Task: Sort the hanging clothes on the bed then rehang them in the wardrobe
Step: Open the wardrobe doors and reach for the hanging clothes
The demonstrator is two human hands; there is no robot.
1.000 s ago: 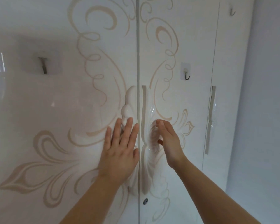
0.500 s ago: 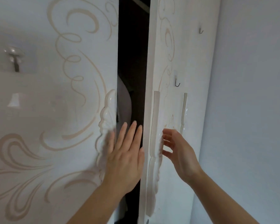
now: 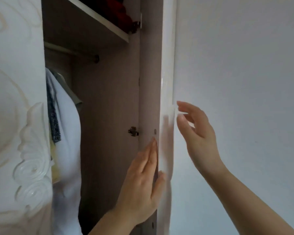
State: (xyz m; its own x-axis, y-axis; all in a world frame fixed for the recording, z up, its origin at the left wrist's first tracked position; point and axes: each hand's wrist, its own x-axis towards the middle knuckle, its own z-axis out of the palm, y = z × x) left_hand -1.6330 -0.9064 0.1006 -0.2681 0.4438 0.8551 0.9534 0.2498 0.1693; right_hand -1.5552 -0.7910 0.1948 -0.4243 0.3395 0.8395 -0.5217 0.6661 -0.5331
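The wardrobe's right door (image 3: 167, 73) stands edge-on, swung wide. The left hand (image 3: 141, 184) lies flat against its inner face, fingers (image 3: 151, 155) straight and together, thumb on the door's edge. The right hand (image 3: 199, 133) hovers by the outer face, fingers loosely apart, holding nothing. Inside, a white garment (image 3: 66, 133) hangs below the rail (image 3: 71, 51), beside the left door (image 3: 15, 116); something red (image 3: 120, 12) sits on the shelf above
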